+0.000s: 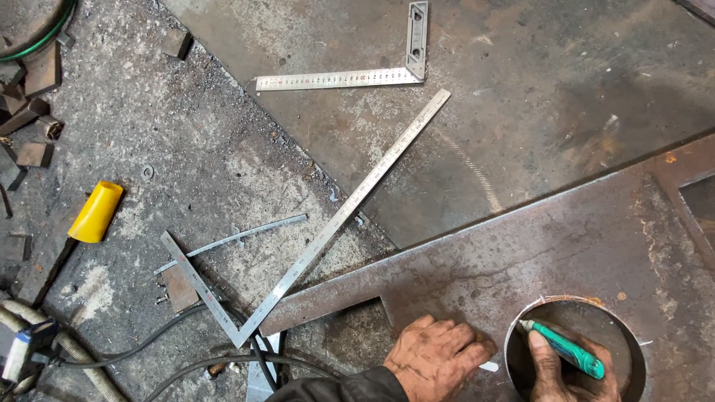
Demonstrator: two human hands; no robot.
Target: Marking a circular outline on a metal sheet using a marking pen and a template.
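The left hand (436, 356) lay flat and open on the rusty steel plate (521, 253), seemingly steadying it, while the right hand (570, 368) gripped a green marker (564, 348) (tip at the round cut-out's (575, 346) edge), a large steel square (313, 238) lying nearby on the floor.

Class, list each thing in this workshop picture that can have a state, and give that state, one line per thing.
Left hand: flat on the steel plate, palm down.
Right hand: gripping a green marker, inside the round hole.
Large square: lying flat, partly on the floor.
Small square: lying flat, untouched.
Yellow handle: lying on the floor.
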